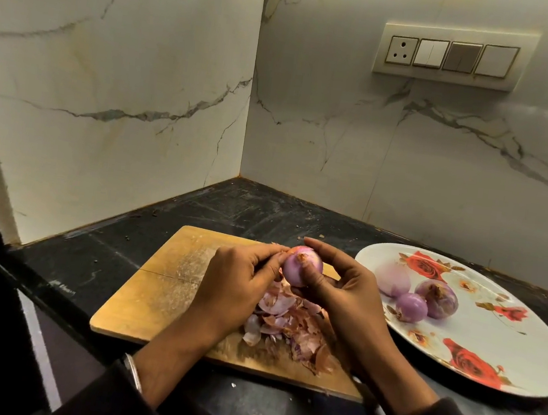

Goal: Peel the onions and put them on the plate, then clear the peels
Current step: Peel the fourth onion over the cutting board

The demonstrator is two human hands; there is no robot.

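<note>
Above the peels (289,326) on the cutting board (159,289), onion (301,268) cupped in right hand (345,292), thumb across it; left hand (239,279) fingertips pinch skin at its upward-pointing tip.

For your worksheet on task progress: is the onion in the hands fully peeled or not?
Not fully. The onion shows smooth purple flesh, but a brown scrap clings near its top, where the left hand pinches.

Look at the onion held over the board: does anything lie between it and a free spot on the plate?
Nothing visible does. The onion is held above the cutting board; the plate beside it has bare space.
</note>
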